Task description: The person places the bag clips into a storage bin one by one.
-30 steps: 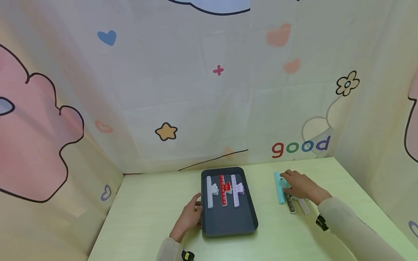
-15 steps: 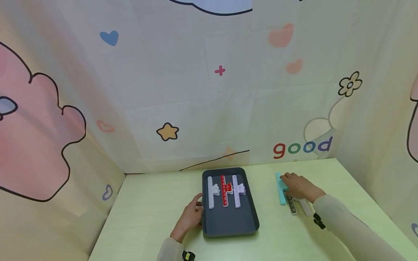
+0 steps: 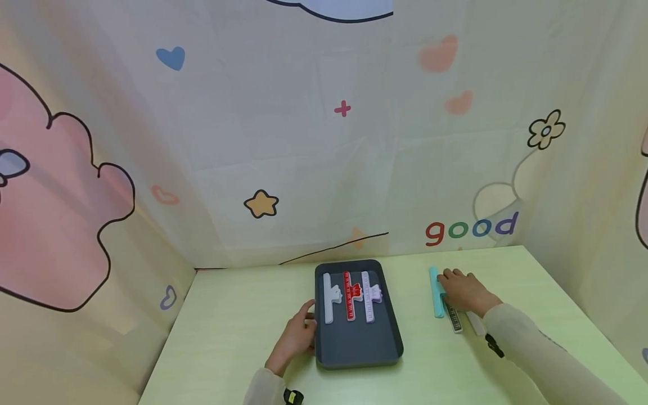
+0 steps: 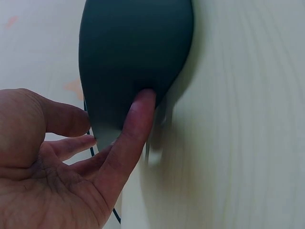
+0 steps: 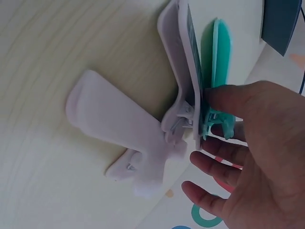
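A dark grey tray [image 3: 359, 349] holds a white clip [image 3: 328, 298], a red clip [image 3: 349, 301] and a lilac clip [image 3: 368, 301] side by side. My left hand [image 3: 296, 334] rests against the tray's left side, its fingers touching the outer wall [image 4: 138, 43]. To the right of the tray, my right hand [image 3: 467, 289] is over a second group of clips. Its thumb and index finger pinch the teal clip [image 5: 221, 57] near its handle. Beside that stand a black-faced clip [image 5: 190, 62] and another pale clip [image 5: 114, 107], partly hidden by the hand in the head view.
The pale wooden table [image 3: 228, 315] extends on both sides of the tray. A printed cloth backdrop [image 3: 293, 140] rises behind the table, with further cloth at the left and right. A dark band sits on each wrist.
My right hand shifts slightly at the teal clip, which turns a little more upright. My left hand stays against the tray, and the clips in the tray keep their places.
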The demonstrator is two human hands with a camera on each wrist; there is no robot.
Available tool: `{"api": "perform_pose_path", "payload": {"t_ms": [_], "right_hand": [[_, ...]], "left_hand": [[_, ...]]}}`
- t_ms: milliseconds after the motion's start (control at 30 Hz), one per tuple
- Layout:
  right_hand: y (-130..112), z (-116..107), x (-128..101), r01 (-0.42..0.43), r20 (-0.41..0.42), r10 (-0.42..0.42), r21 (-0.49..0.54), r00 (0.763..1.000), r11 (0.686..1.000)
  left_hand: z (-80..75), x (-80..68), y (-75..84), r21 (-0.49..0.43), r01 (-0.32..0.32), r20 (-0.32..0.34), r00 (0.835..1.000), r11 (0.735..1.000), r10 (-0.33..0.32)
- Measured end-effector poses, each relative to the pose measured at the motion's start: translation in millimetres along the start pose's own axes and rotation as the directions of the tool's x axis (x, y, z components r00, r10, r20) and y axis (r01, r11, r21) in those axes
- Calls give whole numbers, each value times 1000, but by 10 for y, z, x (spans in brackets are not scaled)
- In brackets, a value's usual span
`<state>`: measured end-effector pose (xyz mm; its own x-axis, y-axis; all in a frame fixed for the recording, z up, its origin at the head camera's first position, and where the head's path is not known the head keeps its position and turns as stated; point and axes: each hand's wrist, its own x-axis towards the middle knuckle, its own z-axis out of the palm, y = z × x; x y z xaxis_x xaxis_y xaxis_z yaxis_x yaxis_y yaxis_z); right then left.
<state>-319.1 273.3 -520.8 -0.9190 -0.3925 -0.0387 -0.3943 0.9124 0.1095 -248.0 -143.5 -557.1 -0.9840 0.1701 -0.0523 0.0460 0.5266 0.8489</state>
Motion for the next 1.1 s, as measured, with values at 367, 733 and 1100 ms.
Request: {"api": "perform_pose_path", "payload": {"t_ms": [367,733,1100], "right_hand": [[-12,51,-63,13,-62,-11,31,998,999],[-39,-5,-75,41,-160,-33,47,987,998],[-170,-187,-106,77,-223,-56,87,973,993]], "left_hand": [[13,-14,14,-12,2,5,1000,1000,-2],[1,-4,12,1,19,1,1000,1000,-19],[-1,-18,27,0,9,5,1000,1000,-9]]}}
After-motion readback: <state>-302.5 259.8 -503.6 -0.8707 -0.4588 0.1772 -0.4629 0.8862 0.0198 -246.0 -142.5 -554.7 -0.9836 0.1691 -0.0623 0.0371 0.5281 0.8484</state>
